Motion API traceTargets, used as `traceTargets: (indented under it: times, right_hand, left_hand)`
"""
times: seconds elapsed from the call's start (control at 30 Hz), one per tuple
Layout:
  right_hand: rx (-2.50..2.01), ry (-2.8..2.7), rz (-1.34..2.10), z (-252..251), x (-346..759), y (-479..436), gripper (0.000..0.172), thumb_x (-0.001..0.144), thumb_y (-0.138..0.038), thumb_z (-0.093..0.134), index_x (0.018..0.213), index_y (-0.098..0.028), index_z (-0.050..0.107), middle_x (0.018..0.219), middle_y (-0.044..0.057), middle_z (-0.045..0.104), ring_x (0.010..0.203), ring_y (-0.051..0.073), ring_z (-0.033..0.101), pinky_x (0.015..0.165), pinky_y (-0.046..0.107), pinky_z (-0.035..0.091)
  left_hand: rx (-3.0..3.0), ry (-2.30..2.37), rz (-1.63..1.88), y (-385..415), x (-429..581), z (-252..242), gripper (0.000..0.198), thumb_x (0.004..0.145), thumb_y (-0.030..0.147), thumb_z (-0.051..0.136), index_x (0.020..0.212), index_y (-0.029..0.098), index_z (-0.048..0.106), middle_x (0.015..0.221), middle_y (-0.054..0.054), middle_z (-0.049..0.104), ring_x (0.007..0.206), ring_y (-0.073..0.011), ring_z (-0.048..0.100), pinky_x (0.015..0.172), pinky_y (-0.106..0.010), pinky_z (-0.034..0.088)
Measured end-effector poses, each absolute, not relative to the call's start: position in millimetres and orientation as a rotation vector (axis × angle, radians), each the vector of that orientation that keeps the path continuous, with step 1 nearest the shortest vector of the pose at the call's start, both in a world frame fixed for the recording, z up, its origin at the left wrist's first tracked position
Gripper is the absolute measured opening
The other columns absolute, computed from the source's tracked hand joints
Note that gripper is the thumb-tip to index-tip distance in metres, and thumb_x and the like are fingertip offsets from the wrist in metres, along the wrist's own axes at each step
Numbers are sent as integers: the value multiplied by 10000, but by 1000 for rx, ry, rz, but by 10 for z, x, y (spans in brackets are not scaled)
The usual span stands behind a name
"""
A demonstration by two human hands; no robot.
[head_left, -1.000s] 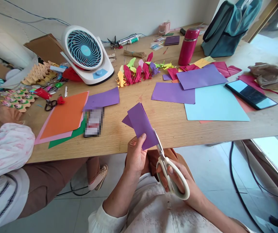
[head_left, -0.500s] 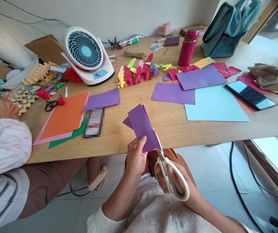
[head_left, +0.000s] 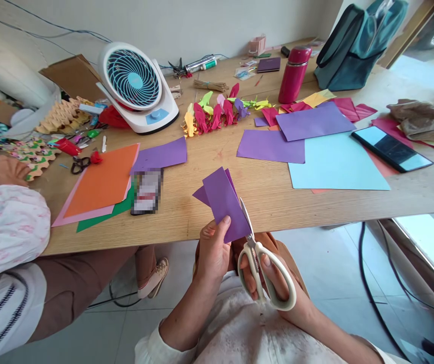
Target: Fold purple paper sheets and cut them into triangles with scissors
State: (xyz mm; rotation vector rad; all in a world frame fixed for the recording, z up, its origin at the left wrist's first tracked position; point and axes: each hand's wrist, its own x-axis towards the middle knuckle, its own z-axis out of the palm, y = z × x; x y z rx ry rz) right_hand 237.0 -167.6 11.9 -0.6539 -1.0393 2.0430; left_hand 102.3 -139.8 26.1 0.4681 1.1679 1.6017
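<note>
My left hand (head_left: 212,250) pinches the lower edge of a folded purple paper (head_left: 222,199), held upright just off the front edge of the wooden table (head_left: 201,207). My right hand (head_left: 277,288) grips white-handled scissors (head_left: 262,268), fingers through the loops. The blades run up along the paper's right edge, slightly apart.
On the table lie purple sheets (head_left: 311,121), a light blue sheet (head_left: 334,162), an orange sheet (head_left: 101,179), folded paper figures (head_left: 217,111), a white fan (head_left: 135,83), a red flask (head_left: 294,73), a phone (head_left: 391,148) and a teal bag (head_left: 353,45). Another person's sleeve (head_left: 12,227) is at left.
The paper and both hands have shifted slightly lower and to the right. The scissor handles have spread a little wider and the blades sit further up the paper's edge.
</note>
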Motion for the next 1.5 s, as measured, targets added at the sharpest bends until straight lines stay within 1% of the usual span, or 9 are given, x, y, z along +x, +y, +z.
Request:
traceTargets:
  times: [0.3,0.4,0.53,0.73,0.9,1.1,1.27,1.4,1.5]
  right_hand:
    - [-692,-1053,2028,113,2362,-1685,489,966,-656,496,982,-185,629,608,-15,548,482,93,462,463,224,364]
    - [-692,-1067,2020,124,2363,-1681,488,961,-660,503,978,-189,629,608,-11,560,485,98,468,467,229,380]
    - [-695,-1078,2021,124,2360,-1667,488,967,-655,493,983,-187,628,622,-3,570,503,108,486,479,238,396]
    - [-708,-1076,2022,137,2355,-1666,483,967,-652,496,954,-184,615,599,-19,545,482,100,474,471,235,379]
    - [-725,-1075,2027,147,2349,-1673,484,960,-655,505,911,-184,604,589,-20,549,468,94,462,466,231,375]
    - [-694,-1051,2020,141,2332,-1687,484,955,-663,503,938,-191,610,609,-12,556,485,109,475,474,244,391]
    - [-688,-1051,2015,154,2335,-1690,476,958,-656,504,848,-198,574,588,-10,547,478,106,466,469,242,373]
    - [-726,-1049,2017,175,2337,-1692,476,954,-659,511,859,-196,567,579,-17,540,465,98,453,460,233,360]
    - [-727,-1052,2022,194,2332,-1690,470,966,-644,503,820,-199,544,586,-18,537,476,94,452,472,231,367]
  left_hand:
    - [452,1148,1618,-1423,994,234,106,835,321,767,872,227,801,967,-29,799,1004,-186,728,898,-268,555]
    - [457,1141,1595,-1446,990,234,107,834,327,770,866,231,805,946,-20,798,929,-171,733,858,-257,566]
    - [473,1131,1581,-1480,985,235,109,826,333,780,856,233,807,941,-7,798,907,-166,732,877,-255,563]
    - [484,1128,1568,-1497,967,224,105,842,330,764,858,236,807,912,-5,792,819,-154,719,822,-264,569]
    - [477,1114,1572,-1512,970,230,104,840,328,768,835,230,802,851,3,782,765,-136,700,768,-238,559]
    - [446,1140,1515,-1578,980,211,156,839,352,768,772,212,780,751,19,756,682,-120,667,709,-219,538]
    - [451,1170,1531,-1587,974,210,148,816,358,785,793,212,788,772,8,763,718,-140,678,743,-240,540]
    - [445,1189,1532,-1576,973,227,169,785,376,809,816,211,798,816,-6,775,769,-154,692,776,-253,545]
    - [448,1183,1525,-1583,974,242,168,793,367,801,806,201,788,804,-6,766,760,-150,684,758,-247,540]
